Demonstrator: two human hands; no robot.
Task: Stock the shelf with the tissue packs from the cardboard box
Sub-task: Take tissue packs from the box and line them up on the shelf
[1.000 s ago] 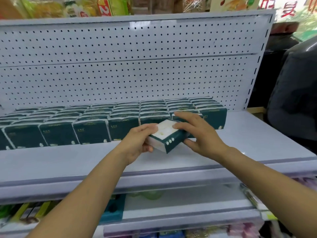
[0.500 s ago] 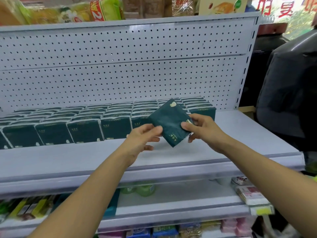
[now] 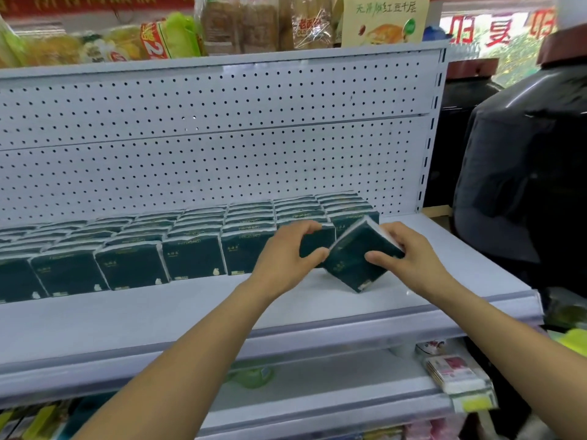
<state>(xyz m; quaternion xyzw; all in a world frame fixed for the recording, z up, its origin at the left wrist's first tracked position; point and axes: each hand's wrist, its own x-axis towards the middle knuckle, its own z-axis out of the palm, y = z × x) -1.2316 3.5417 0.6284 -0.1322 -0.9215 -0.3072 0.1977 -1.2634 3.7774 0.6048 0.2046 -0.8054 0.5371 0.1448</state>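
A dark green plastic-wrapped tissue pack [image 3: 354,260] is held tilted over the front of the pale grey metal shelf [image 3: 190,309], one lower corner down at or just above the shelf surface, its white paper edge facing up and to the right. The right hand [image 3: 409,258] grips it, thumb curled across the green front face and fingers wrapped over the white upper edge. The left hand [image 3: 286,258] has its fingers curled at the pack's left corner, where that corner meets the last upright pack in the front row of matching green tissue packs [image 3: 133,268]; whether it pinches the held pack or steadies the row cannot be told. The relation that matters is the gap: the row ends just left of the held pack, and bare shelf lies to the right of it, so the pack's slot is judged to be right beside the row's end, under the pack itself. Its long axis slants down to the right and would need to be stood upright to match its neighbours, a turn the right hand is better placed to make. The cardboard box is nowhere in view. The left hand hides the end of the row, and the white perforated back panel [image 3: 222,147] rises behind it.
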